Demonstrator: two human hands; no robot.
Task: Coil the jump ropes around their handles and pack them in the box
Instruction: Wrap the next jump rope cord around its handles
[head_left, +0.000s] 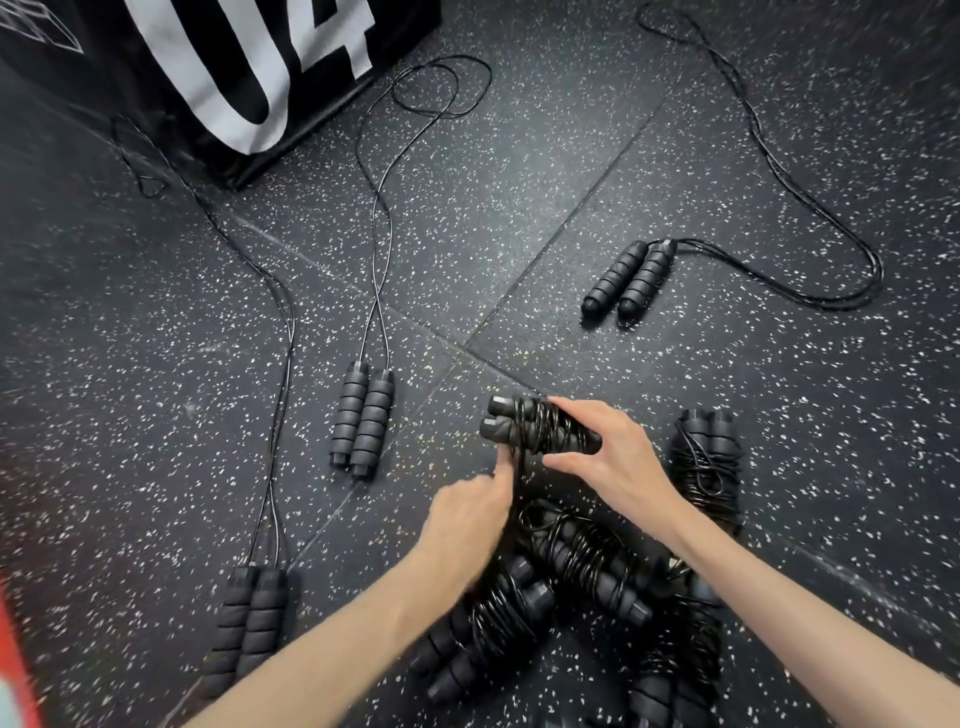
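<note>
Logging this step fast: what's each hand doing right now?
Left hand: pinching the loose rope end.
Right hand: gripping the half-coiled handle pair.

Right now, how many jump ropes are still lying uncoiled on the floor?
3: one at far left, one left of centre, one at upper right. Others beyond the frame may be hidden.

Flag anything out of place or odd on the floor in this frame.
Nothing looks damaged or spilled. Three jump ropes still lie uncoiled: one at left, one in the middle, one at upper right. Coiled bundles lie in a loose pile near the person. The right hand holds a wrapped pair of handles; the left hand pinches its cord.
</note>
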